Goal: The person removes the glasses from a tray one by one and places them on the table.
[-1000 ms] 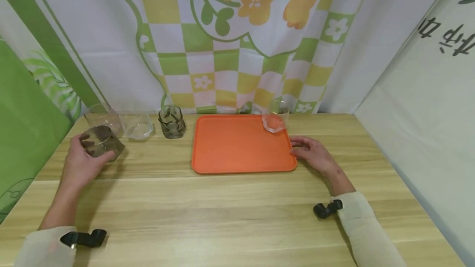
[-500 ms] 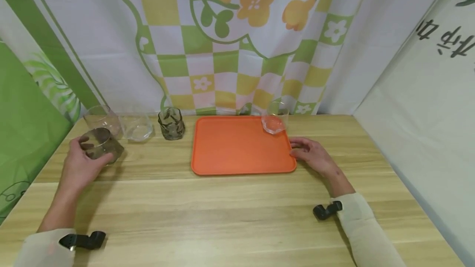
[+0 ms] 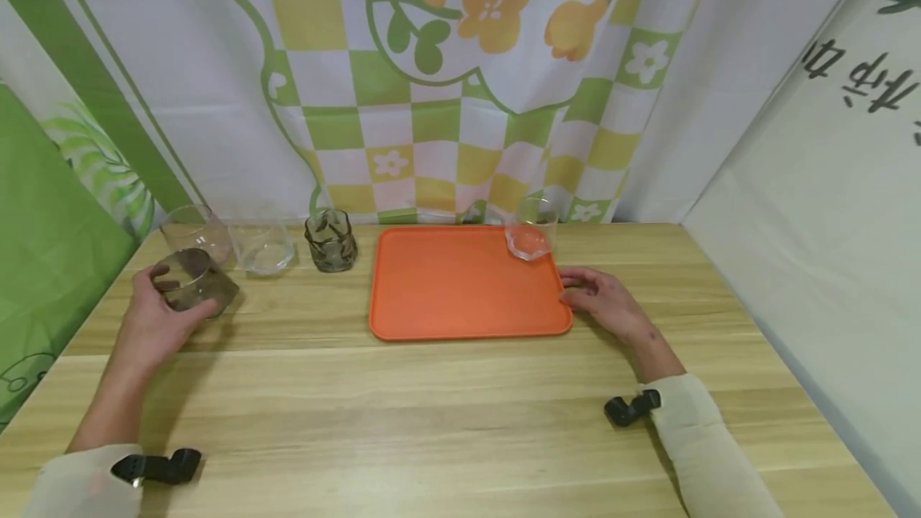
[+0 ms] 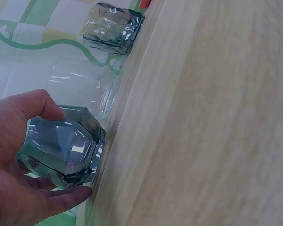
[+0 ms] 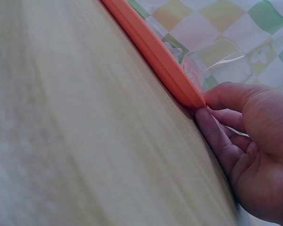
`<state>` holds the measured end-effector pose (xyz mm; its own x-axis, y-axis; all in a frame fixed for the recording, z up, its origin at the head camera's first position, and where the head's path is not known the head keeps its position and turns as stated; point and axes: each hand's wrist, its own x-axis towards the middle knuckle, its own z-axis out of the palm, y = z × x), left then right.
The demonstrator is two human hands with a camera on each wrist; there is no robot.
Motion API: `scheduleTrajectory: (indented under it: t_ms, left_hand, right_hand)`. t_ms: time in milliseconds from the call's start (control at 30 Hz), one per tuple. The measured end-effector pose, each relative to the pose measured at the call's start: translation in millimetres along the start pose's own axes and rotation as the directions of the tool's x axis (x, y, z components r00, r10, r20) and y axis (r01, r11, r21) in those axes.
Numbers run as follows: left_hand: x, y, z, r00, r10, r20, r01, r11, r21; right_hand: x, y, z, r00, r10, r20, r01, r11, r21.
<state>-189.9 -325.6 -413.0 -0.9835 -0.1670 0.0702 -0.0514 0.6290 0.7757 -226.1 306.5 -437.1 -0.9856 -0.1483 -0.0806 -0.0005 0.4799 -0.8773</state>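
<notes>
My left hand [image 3: 161,314] grips a smoky grey tumbler [image 3: 197,282] at the table's left, thumb on one side and fingers round the other. In the left wrist view the tumbler [image 4: 66,146] has a thick, angular base close to the tabletop; whether it touches I cannot tell. My right hand [image 3: 608,302] pinches the right rim of an orange tray [image 3: 468,286], which lies on the table. In the right wrist view the thumb and a finger meet at the tray's corner [image 5: 191,99]. A clear glass [image 3: 531,238] stands on the tray's back right corner.
Behind the held tumbler stand two clear glasses, one at far left [image 3: 194,230] and one beside it [image 3: 265,250]. A dark wavy glass [image 3: 331,242] stands between them and the tray. A patterned curtain [image 3: 432,126] hangs along the back edge of the wooden table [image 3: 403,422].
Both hands keep their holds, and the tumbler, tray and other glasses stay in place. Only the head view has shifted very slightly.
</notes>
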Motion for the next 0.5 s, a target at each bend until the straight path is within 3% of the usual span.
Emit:
scheduleTrajectory:
  t_ms: [500]
  left_hand:
    - [-2.1,0.2,1.1,1.000,0.006,-0.026,-0.006,1.000,-0.003]
  right_hand:
    - [3.5,3.3,0.5,1.000,-0.003,0.005,0.003,1.000,-0.005]
